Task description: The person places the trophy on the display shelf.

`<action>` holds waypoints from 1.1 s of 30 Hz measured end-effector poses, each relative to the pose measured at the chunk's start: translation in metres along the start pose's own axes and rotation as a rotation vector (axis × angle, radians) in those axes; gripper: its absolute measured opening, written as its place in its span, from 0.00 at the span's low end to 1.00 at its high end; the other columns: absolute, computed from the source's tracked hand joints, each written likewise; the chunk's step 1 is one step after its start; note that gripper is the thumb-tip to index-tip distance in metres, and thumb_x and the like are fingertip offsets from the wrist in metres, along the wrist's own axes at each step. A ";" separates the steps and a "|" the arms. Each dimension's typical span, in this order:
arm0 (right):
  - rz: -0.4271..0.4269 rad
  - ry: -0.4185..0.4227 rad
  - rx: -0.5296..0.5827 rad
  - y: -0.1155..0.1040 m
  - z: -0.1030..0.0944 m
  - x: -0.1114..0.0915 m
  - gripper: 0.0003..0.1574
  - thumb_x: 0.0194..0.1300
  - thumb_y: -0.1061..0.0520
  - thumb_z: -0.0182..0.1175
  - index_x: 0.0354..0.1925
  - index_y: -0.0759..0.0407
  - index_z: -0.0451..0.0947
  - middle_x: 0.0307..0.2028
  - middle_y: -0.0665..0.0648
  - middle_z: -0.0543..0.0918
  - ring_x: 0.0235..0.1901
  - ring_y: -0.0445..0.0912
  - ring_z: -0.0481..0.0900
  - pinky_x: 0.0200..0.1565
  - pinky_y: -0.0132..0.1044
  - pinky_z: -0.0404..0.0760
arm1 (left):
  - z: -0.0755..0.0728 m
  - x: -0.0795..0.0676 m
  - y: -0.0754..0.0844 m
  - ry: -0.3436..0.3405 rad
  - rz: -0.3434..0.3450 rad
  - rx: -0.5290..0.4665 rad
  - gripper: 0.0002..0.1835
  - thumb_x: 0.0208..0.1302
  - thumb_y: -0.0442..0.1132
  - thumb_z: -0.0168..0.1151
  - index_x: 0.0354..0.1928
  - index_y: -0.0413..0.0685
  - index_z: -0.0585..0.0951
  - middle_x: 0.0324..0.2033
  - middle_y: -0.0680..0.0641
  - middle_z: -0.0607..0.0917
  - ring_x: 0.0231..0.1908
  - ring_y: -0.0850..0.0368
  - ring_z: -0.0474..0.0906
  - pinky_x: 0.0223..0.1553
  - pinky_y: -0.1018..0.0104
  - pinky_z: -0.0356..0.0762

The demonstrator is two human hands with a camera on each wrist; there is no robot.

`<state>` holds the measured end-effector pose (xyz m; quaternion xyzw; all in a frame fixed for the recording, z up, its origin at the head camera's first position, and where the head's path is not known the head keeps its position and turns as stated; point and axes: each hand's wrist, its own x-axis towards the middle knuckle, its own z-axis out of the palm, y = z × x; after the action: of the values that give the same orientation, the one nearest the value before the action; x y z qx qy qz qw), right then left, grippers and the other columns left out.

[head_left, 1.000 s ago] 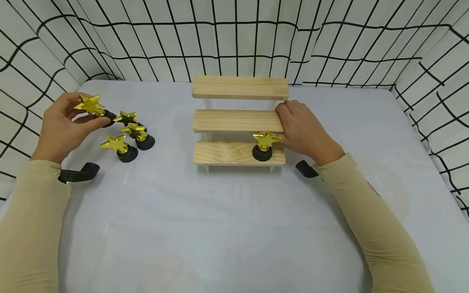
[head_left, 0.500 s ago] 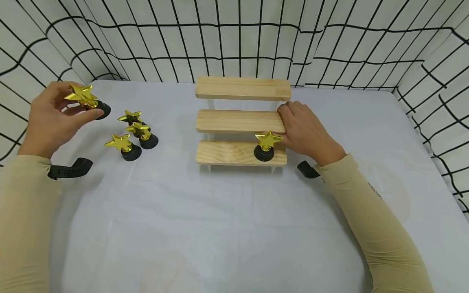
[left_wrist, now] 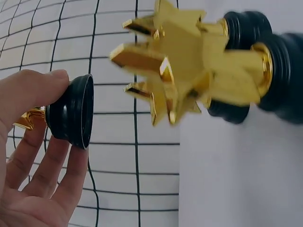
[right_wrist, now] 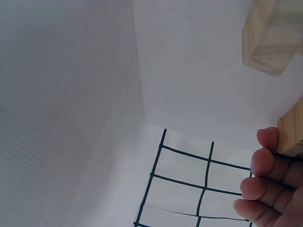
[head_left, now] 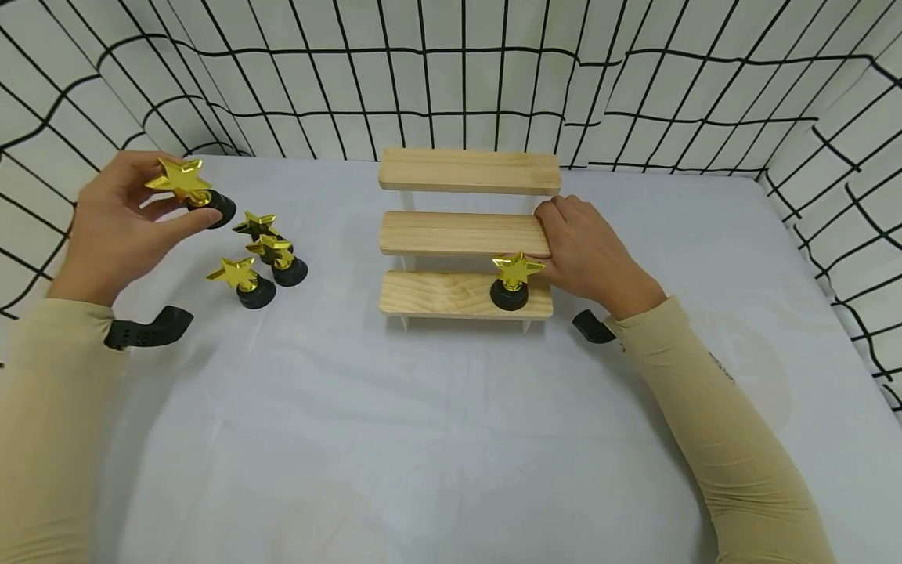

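Observation:
My left hand (head_left: 116, 223) holds a gold star trophy (head_left: 182, 180) by its round black base, thumb and fingers on either side. The left wrist view shows that base (left_wrist: 71, 111) tipped on its side, its hollow underside facing right. Three similar trophies (head_left: 256, 291) stand close together on the table, just right of this hand. A three-tier wooden display stand (head_left: 458, 233) is at the centre, with one star trophy (head_left: 510, 294) at the right of its lowest shelf. My right hand (head_left: 585, 247) grips the right end of the middle shelf; its fingertips (right_wrist: 255, 187) reach behind it.
A white cloth covers the table (head_left: 423, 439). Black wire grid panels (head_left: 338, 78) line the back and both sides. Black straps (head_left: 149, 327) are worn on both wrists, over beige sleeves (head_left: 63, 423).
My left hand has lifted the trophy up and left, away from the other trophies, then drifted slightly back right. The head view has shifted a little; my right hand stays at the stand.

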<state>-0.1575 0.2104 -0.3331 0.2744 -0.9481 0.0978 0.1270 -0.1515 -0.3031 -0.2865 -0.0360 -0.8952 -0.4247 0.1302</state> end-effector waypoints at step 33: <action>-0.011 0.017 0.032 0.002 0.001 0.000 0.42 0.59 0.31 0.71 0.47 0.66 0.72 0.38 0.63 0.79 0.37 0.57 0.73 0.39 0.49 0.74 | 0.056 -0.031 0.050 -0.184 0.254 -0.164 0.34 0.49 0.17 0.75 0.60 0.38 0.77 0.52 0.59 0.82 0.45 0.65 0.82 0.56 0.87 0.80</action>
<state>-0.1587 0.2116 -0.3341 0.2808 -0.9438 0.1148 0.1312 -0.1243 -0.2267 -0.2903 -0.1982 -0.8538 -0.4714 0.0970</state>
